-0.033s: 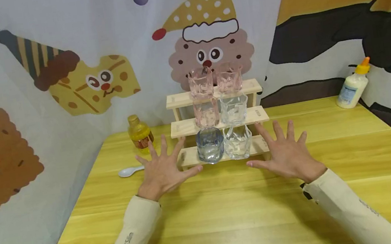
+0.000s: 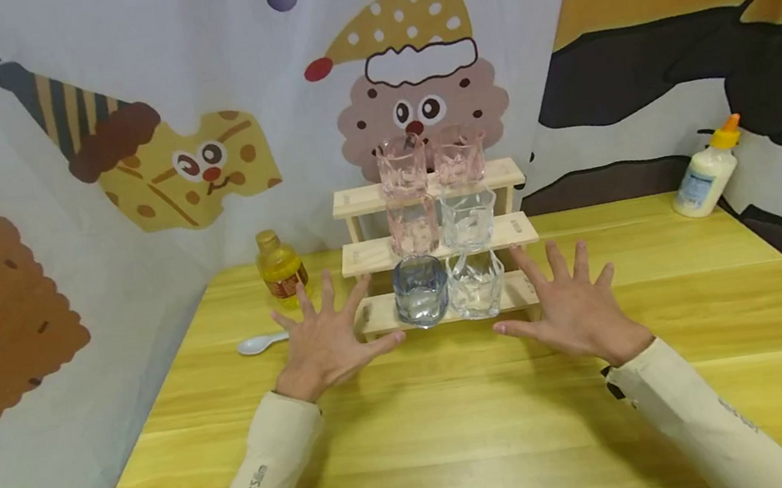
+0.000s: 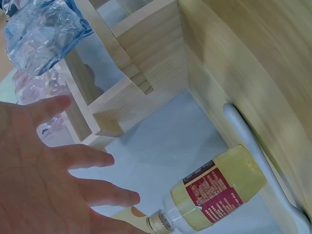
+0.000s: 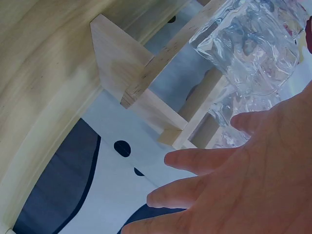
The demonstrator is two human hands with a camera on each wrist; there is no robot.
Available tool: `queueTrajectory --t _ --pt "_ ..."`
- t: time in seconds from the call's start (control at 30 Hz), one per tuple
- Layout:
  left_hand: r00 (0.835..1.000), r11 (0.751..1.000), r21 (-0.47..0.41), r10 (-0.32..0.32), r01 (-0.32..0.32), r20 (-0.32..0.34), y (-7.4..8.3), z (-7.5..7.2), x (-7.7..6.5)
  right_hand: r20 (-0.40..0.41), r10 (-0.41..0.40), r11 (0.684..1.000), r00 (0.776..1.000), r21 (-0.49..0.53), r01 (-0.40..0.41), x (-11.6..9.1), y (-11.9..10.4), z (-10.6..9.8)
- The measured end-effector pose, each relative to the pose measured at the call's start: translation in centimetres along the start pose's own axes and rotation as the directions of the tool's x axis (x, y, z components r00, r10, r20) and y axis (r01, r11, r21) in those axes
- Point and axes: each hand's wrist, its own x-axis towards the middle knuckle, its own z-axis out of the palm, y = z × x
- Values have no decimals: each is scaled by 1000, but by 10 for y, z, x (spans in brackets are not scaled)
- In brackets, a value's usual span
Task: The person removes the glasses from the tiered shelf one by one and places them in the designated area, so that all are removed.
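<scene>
A three-tier wooden rack (image 2: 366, 256) stands at the back of the table with two glasses on each tier. On top are two pink glasses (image 2: 402, 168); the middle tier bears a pink glass (image 2: 413, 226) and a clear glass (image 2: 467, 220). Below sit a blue glass (image 2: 420, 292) and another clear glass (image 2: 476, 285). My left hand (image 2: 326, 342) is spread, holding nothing, in front of the rack's left side. Likewise spread and without anything in it, my right hand (image 2: 572, 310) is in front of the rack's right side. Both wrist views show straight fingers apart from the glasses.
Left of the rack stands a yellow bottle (image 2: 282, 270) with a dark red label. A white spoon (image 2: 260, 344) lies beside my left hand, partly hidden by it. At the table's back right is a white glue bottle (image 2: 705, 173) with an orange tip. A printed curtain (image 2: 193, 37) hangs behind.
</scene>
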Motion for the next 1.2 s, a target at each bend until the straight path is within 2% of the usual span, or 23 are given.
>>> queueTrajectory --t 0.33,0.5,0.6,0.67,0.73,0.8,0.97,1.03,1.2 --pt "1000 1000 -20 5 -5 23 -5 2 3 -57 -28 1000 998 12 29 5 1 -5" --pt "998 993 -115 36 -29 53 -10 6 8 -98 -47 998 994 39 51 11 5 -18" --pt "994 967 -247 84 -66 67 -15 11 13 -135 -79 993 988 79 90 18 9 -29" --pt "991 933 -351 114 -81 74 -19 15 16 -150 -99 985 984 124 118 23 11 -38" --pt "989 902 -425 126 -79 84 -22 18 18 -172 -116 975 978 167 145 29 13 -46" --pt "989 878 -476 111 -51 97 -24 20 20 -183 -120 965 976 211 158 35 14 -56" --pt "988 831 -556 63 24 138 -26 24 24 -183 -122 948 976 271 169 50 8 -85" --pt "987 817 -575 62 34 146 -26 25 26 -167 -129 940 978 293 174 59 5 -96" --pt "986 809 -585 42 62 162 -26 26 30 -141 -187 905 972 360 226 89 5 -115"
